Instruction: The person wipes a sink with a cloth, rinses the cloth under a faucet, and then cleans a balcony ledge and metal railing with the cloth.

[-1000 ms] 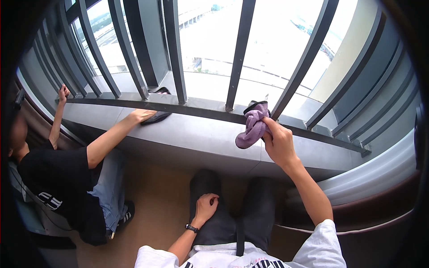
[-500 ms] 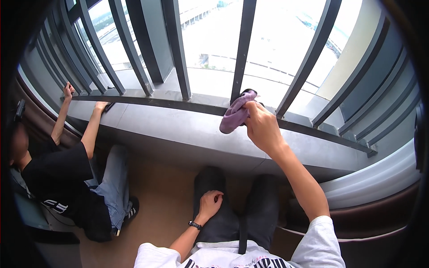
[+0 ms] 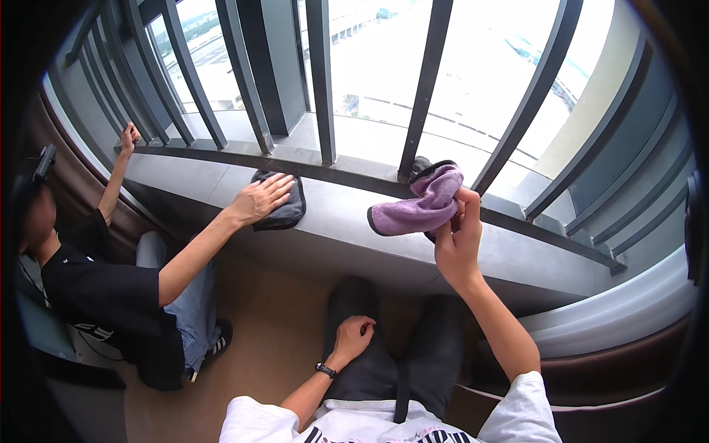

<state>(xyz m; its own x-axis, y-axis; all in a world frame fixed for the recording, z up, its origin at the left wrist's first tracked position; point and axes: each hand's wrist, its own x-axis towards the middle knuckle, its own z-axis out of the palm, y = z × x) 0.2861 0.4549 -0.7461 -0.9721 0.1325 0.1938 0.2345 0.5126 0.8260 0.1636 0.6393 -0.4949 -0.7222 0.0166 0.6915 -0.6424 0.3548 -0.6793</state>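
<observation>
My right hand (image 3: 459, 244) grips a purple cloth (image 3: 421, 205) with dark edging between thumb and fingers. The folded cloth hangs over the ledge, its upper part against the bottom rail (image 3: 354, 178) beside the foot of a dark upright bar (image 3: 426, 88). Down on my left thigh rests my left hand (image 3: 354, 337), fingers curled in a loose fist with nothing seen in it. To my left, a co-worker's hand (image 3: 264, 198) lies flat on a dark grey cloth (image 3: 289, 215) on the same ledge.
A pale grey stone ledge (image 3: 340, 210) runs along the railing, with windows behind the bars. The co-worker (image 3: 111, 295) crouches at the left, the other hand (image 3: 129, 136) at a bar. White and brown curtains (image 3: 605, 313) hang at the right.
My right hand has drawn back slightly from the rail, and the purple cloth has spread out more. The co-worker's hand has slid right along the ledge with the grey cloth.
</observation>
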